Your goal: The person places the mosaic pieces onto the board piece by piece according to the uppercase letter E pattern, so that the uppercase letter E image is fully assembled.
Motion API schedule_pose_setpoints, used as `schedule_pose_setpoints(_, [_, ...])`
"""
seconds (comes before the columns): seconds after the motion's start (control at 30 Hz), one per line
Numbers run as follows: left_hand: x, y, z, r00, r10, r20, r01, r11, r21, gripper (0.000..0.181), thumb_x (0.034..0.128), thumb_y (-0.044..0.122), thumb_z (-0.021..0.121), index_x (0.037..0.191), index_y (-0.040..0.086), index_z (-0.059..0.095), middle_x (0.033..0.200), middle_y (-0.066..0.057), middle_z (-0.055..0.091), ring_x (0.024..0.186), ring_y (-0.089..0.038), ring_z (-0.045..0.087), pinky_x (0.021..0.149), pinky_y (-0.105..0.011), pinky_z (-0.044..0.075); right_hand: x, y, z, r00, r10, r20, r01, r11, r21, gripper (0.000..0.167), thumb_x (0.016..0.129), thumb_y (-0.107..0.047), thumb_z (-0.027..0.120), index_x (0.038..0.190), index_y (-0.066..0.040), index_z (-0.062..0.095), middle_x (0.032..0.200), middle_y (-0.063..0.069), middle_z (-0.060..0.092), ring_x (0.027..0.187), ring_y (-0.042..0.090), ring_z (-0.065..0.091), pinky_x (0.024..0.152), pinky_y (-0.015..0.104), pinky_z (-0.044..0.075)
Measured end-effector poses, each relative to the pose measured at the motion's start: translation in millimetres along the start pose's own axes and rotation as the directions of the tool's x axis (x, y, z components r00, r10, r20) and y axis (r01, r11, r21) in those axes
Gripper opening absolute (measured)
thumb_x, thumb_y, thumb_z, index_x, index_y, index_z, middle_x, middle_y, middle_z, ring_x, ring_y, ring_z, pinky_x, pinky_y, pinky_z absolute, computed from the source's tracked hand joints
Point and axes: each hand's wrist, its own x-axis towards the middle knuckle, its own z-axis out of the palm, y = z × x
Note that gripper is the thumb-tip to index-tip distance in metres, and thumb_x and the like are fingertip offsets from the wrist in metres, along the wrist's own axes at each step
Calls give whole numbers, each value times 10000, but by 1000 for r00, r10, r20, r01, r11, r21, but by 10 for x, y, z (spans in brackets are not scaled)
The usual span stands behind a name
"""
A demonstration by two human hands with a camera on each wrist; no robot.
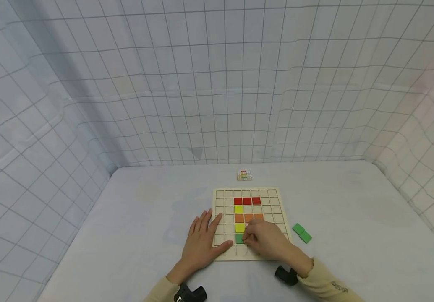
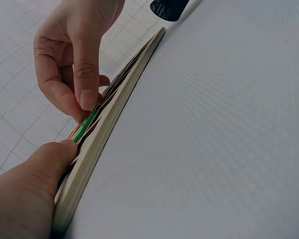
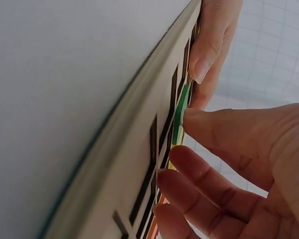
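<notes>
A pale wooden grid board [image 1: 218,253] lies on the white table. My left hand [image 1: 200,247] rests on its left side with fingers spread, the thumb on the lower cells. Bent over the lower middle of the board, my right hand [image 1: 267,238] has its thumb and fingertips at the edge of a green square tile [image 1: 239,238]. In the right wrist view the thumb touches that green tile [image 3: 180,114]. Above it in the column are a yellow tile [image 1: 239,227], an orange tile [image 1: 239,218], another yellow tile [image 1: 238,209] and a red tile [image 1: 238,201].
Two loose green tiles [image 1: 301,233] lie on the table right of the board. Behind the board is a small pattern card [image 1: 244,175]. More red tiles [image 1: 252,201] and orange tiles [image 1: 249,217] fill board cells. A grid-patterned white curtain [image 1: 217,84] surrounds the table.
</notes>
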Motion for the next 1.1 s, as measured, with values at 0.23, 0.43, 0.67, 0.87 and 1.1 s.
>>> schedule_pose_setpoints(0.23, [6, -20, -6, 1000, 7, -12, -7, 1000, 9, 848, 849, 709, 464, 1486, 162, 345, 1518, -155, 260, 1407, -292, 168, 1113, -470, 99, -11, 2, -41, 999, -23, 36, 23, 1000, 11, 28, 827, -123, 728, 831, -109, 753, 782, -116, 548, 653, 17, 460, 546, 195, 412])
schedule_pose_setpoints(0.43, [9, -14, -2, 1000, 9, -11, -9, 1000, 5, 841, 851, 706, 465, 1481, 160, 354, 1516, -153, 267, 1405, -294, 173, 1111, -482, 111, -76, 76, -122, 990, -72, 120, 66, 996, 60, 111, 843, -114, 701, 941, -112, 754, 880, -107, 552, 723, 22, 482, 616, 205, 445])
schedule_pose_setpoints(0.67, [7, 6, 15, 1000, -14, 10, 14, 1000, 12, 851, 842, 723, 454, 1477, 164, 360, 1513, -154, 266, 1404, -301, 168, 1106, -492, 109, -213, 271, -343, 995, 6, 96, -11, 998, 54, 25, 883, -193, 691, 897, -187, 710, 910, -146, 564, 817, 55, 535, 708, 288, 482])
schedule_pose_setpoints(0.87, [8, 6, 3, 1000, -8, 5, 8, 1000, 14, 850, 845, 718, 456, 1480, 162, 353, 1516, -154, 260, 1404, -301, 167, 1107, -488, 110, -341, 526, -573, 990, 130, 57, -129, 991, -35, 141, 794, -192, 776, 895, -157, 683, 890, -90, 566, 773, 93, 529, 672, 308, 470])
schedule_pose_setpoints(1.1, [5, 16, -7, 1000, -8, 6, 8, 1000, 7, 853, 846, 715, 458, 1481, 156, 352, 1517, -157, 259, 1404, -303, 170, 1108, -486, 109, -472, 791, -733, 952, 279, 126, -279, 960, -23, 318, 712, -208, 840, 942, -107, 644, 908, -20, 541, 801, 148, 523, 680, 343, 458])
